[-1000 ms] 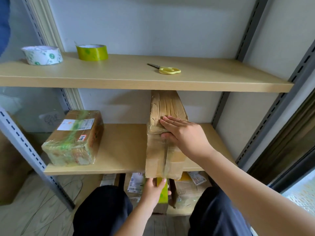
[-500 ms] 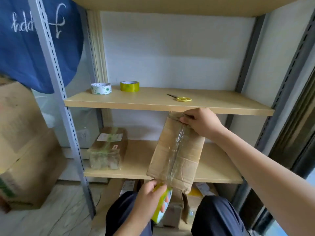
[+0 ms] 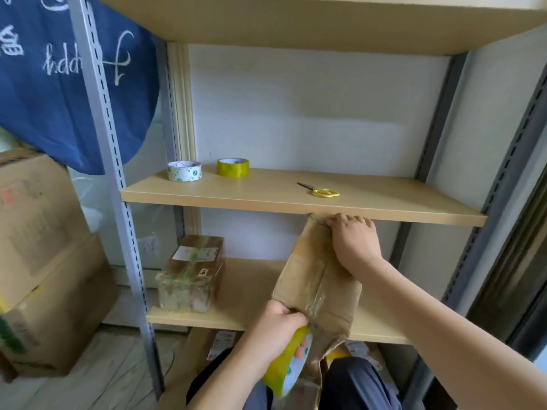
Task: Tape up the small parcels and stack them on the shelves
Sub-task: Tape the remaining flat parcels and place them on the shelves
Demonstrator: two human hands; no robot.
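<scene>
So, going by the lower wooden shelf board [image 3: 251, 309]:
Done: taped brown cardboard parcel with a white label [image 3: 192, 273] sits on its left end.
Spare rolls, scissors: on the board above.
In progress: left hand [image 3: 278, 324] grips a yellow-green tape roll [image 3: 291, 362] below its front edge; right hand [image 3: 353, 244], fingers curled, presses clear tape onto the worn brown cardboard parcel [image 3: 316, 279] held over it.
Left: cutting, shelving.

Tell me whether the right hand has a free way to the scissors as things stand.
Probably yes, once it lets go. The right hand presses the top of the box, just below the shelf edge. The scissors lie in the open just above, with nothing between.
</scene>
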